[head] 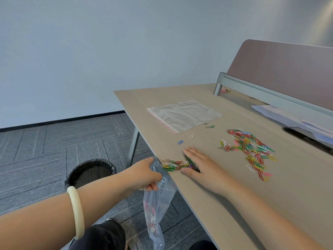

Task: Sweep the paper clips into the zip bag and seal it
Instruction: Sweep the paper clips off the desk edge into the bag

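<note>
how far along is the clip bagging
Done: some clips already sit in the zip bag. In hand: the left hand holds the bag at the desk edge while the flat right hand pushes a small batch toward it. Left: the big pile, a few strays, and sealing.

Red, green, yellow, pink paper clips [250, 148]; pale woodgrain table [234, 195]; grey striped carpet [36, 150].

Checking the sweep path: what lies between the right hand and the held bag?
Head view: a small cluster of coloured paper clips, against the right hand, near the zip bag.
</note>
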`<state>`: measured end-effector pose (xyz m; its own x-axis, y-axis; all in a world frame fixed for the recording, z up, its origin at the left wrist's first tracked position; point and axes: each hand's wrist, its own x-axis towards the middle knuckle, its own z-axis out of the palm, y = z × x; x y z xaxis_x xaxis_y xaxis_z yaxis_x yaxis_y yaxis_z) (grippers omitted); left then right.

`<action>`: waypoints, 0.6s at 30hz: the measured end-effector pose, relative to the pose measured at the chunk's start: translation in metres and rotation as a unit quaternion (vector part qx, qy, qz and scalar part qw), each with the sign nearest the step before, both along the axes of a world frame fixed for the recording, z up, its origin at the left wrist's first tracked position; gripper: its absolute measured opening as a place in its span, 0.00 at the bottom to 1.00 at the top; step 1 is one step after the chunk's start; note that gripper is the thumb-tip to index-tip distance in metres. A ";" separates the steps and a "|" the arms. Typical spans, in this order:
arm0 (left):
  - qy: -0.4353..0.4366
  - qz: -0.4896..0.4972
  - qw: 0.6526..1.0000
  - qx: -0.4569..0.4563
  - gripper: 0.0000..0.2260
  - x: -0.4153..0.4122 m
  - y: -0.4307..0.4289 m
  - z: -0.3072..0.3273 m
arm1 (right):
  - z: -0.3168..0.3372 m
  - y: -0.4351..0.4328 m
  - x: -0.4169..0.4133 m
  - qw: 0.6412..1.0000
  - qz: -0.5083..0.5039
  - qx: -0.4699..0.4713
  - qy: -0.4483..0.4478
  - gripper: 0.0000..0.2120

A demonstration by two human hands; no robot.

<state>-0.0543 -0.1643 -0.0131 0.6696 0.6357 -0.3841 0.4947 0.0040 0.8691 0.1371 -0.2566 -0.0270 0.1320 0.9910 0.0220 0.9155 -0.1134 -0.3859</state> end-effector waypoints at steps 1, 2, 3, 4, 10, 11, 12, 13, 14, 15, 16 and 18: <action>0.000 0.001 1.000 -0.001 0.31 0.000 0.001 -0.001 | 0.000 0.003 -0.004 1.000 0.016 0.001 0.003 0.31; 0.001 0.003 1.000 -0.001 0.31 0.001 0.001 -0.001 | 0.001 0.006 -0.007 0.999 0.030 0.004 0.009 0.29; 0.002 0.003 1.000 0.001 0.31 0.001 0.001 -0.001 | 0.002 0.010 -0.011 0.999 0.041 0.009 0.020 0.28; 0.001 0.004 1.000 0.002 0.30 0.001 0.000 0.000 | 0.003 0.013 -0.015 0.998 0.052 0.016 0.033 0.26; -0.004 0.011 1.000 0.002 0.28 0.002 0.000 0.001 | 0.011 0.020 -0.026 0.987 0.080 0.070 0.123 0.27; -0.004 0.013 1.000 0.002 0.29 0.002 0.001 0.000 | 0.014 0.017 -0.019 0.987 0.069 0.075 0.121 0.28; -0.004 0.016 1.000 0.000 0.30 0.002 0.002 0.000 | 0.016 0.013 -0.010 0.989 0.055 0.079 0.112 0.29; -0.004 0.018 1.000 -0.001 0.30 0.002 0.002 -0.001 | 0.017 0.009 -0.001 0.991 0.040 0.080 0.094 0.30; -0.002 0.020 1.000 0.000 0.31 0.001 0.003 -0.001 | 0.017 0.003 0.008 0.994 0.026 0.077 0.071 0.31; 0.001 0.023 1.000 0.000 0.31 0.000 0.003 -0.001 | 0.016 -0.002 0.014 0.997 0.010 0.066 0.047 0.33; 0.004 0.025 1.000 -0.002 0.32 0.000 0.003 -0.001 | 0.014 -0.005 0.017 0.998 -0.007 0.052 0.029 0.35; 0.009 0.029 1.000 -0.006 0.33 0.000 0.004 -0.003 | 0.010 -0.004 0.016 0.999 -0.019 0.037 0.006 0.39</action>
